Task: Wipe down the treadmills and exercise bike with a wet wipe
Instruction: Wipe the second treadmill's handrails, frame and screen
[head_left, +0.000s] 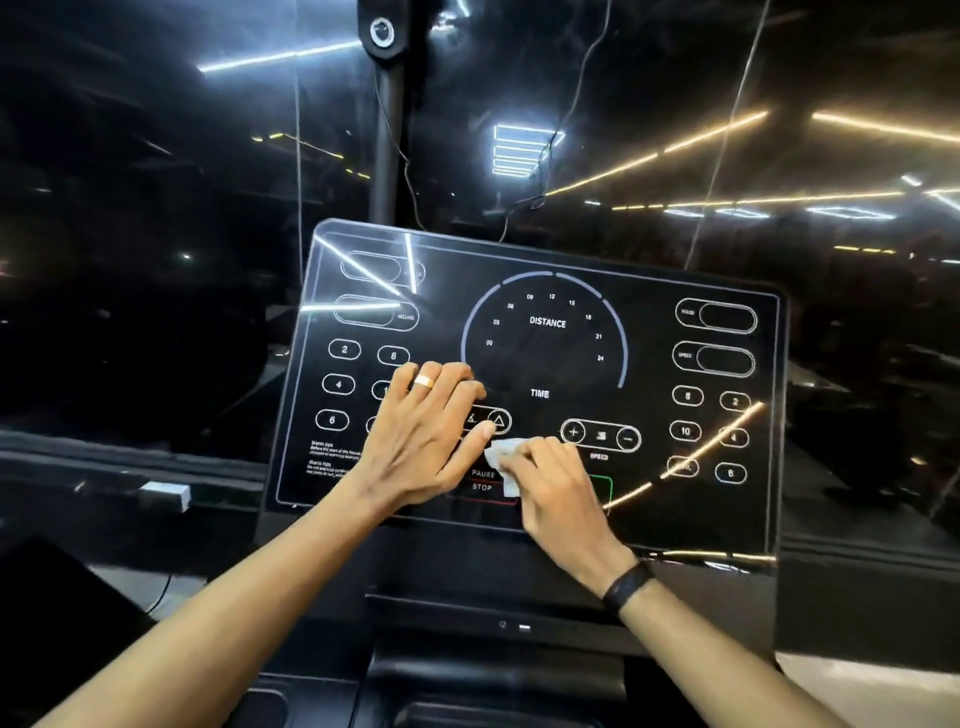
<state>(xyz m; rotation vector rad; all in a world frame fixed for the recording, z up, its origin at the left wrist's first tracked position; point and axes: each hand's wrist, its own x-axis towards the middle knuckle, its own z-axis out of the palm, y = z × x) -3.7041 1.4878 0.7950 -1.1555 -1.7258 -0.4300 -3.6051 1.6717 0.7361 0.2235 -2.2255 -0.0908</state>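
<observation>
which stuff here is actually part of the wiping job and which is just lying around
Part of the job:
- wet wipe, pinched in the right hand
- treadmill console, being wiped
- left hand, resting flat on the console

Just lying about:
- white box on the ledge to the left
- hanging cables behind the console

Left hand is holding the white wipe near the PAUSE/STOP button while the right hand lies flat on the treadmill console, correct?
Not quite: the hands are swapped. The head view shows the right hand gripping the white wipe near the PAUSE/STOP button, while the left hand lies flat on the treadmill console.
</observation>
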